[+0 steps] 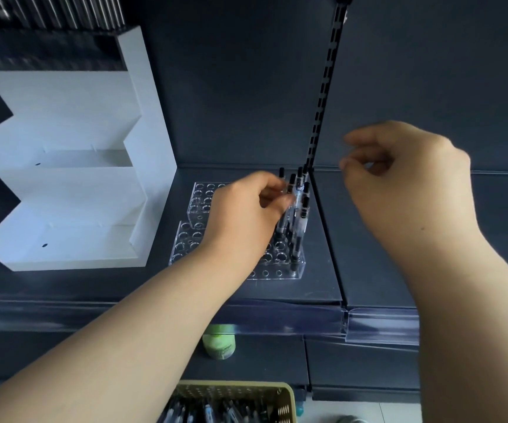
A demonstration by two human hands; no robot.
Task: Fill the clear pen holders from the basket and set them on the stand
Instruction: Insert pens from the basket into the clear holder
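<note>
Head view: the clear pen holder [277,264] sits on a dark shelf [368,254], just right of the white stepped stand [63,184] and not on it. The holder has rows of round holes on two levels (whether it is one stepped piece or two I cannot tell). Most holes are bare. A cluster of black-capped pens [304,209] stands upright at its right end.

The left hand [246,209] reaches over the holder, its fingers curled about the upper barrels of those pens; the fingertips are blurred. The right hand [405,178] is raised above the shelf to the right, well apart from the holder. Its fingers are curled in toward the thumb with nothing visible between them (this hand is blurred too).

Behind the pens a slotted black upright [323,102] runs up the dark back panel. Below, on a lower shelf, stands a green round-topped container [219,345]. At the bottom edge a yellowish perforated basket [288,401] holds more pens lying loose.
</note>
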